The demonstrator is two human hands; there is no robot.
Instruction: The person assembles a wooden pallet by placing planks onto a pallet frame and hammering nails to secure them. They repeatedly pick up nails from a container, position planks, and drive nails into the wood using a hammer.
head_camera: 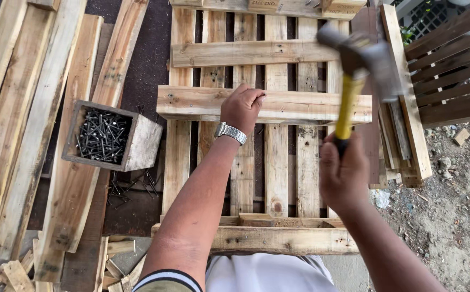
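My left hand [241, 107] rests on the middle cross board [300, 105] of a wooden pallet [275, 178], fingers pinched together on a small nail that barely shows at the fingertips. A silver watch sits on that wrist. My right hand [343, 172] grips the yellow handle of a hammer [360, 59]. The hammer is raised above the right part of the pallet, and its metal head is blurred with motion.
A small wooden box [140, 146] full of dark nails [103, 135] sits to the left, with loose nails [129, 186] below it. Long planks [35, 124] lie stacked at far left. Slatted wood [451, 70] and dirt ground [451, 211] are at right.
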